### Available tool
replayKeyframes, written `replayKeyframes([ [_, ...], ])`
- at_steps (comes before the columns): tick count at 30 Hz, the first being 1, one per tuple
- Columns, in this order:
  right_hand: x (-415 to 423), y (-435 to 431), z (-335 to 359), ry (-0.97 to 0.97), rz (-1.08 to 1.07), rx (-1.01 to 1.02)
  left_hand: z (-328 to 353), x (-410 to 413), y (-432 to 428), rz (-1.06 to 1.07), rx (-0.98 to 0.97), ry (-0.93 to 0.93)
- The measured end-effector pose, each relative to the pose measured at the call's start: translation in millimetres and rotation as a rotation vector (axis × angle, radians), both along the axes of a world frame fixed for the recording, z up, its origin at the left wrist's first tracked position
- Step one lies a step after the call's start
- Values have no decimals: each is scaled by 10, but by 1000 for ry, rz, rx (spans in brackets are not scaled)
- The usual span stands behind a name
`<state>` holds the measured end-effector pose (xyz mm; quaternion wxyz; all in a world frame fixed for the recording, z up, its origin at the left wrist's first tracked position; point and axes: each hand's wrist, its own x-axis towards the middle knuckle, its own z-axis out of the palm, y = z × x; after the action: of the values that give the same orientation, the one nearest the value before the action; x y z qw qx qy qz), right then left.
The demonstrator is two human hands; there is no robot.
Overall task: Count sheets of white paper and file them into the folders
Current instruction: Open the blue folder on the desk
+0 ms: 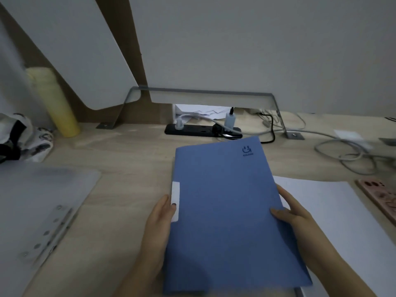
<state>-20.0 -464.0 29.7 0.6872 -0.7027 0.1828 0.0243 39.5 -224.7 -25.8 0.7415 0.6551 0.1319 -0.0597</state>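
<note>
A closed blue folder with a white spine label and a smiley logo is in the middle of the wooden desk, its far end raised a little. My left hand holds its left edge, thumb on the white label. My right hand grips its right edge, thumb on the cover and fingers underneath. A stack of white paper lies flat to the right, partly under the folder. A translucent folder with a metal clip strip lies open at the left.
A black power strip with plugs sits behind the folder under a metal stand. Grey cables coil at the back right. A yellow roll leans at the back left beside patterned fabric. A pinkish object lies at the right edge.
</note>
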Motion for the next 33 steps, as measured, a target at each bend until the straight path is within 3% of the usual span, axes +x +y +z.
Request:
replayKeyframes([
  [3,-34,-2,-25,-19,-22,30,23,-88,-26,-65,106,18],
  [7,-69,-15,-34,-38,-10,39,18,-170,-66,56,186,-30],
  [13,-57,-89,-53,-20,19,38,-45,-184,-105,227,85,-11],
  [17,-57,-166,-57,14,31,25,-2,-118,-11,338,-186,-34],
  [19,-76,-236,-68,44,47,37,35,-42,108,340,-211,-73],
  [25,-120,-288,-101,114,113,103,85,278,399,309,-22,-88],
  [31,-48,-178,-120,113,65,108,143,241,392,199,-35,-82],
  [33,-31,-102,-112,105,40,79,111,120,328,85,163,-94],
])
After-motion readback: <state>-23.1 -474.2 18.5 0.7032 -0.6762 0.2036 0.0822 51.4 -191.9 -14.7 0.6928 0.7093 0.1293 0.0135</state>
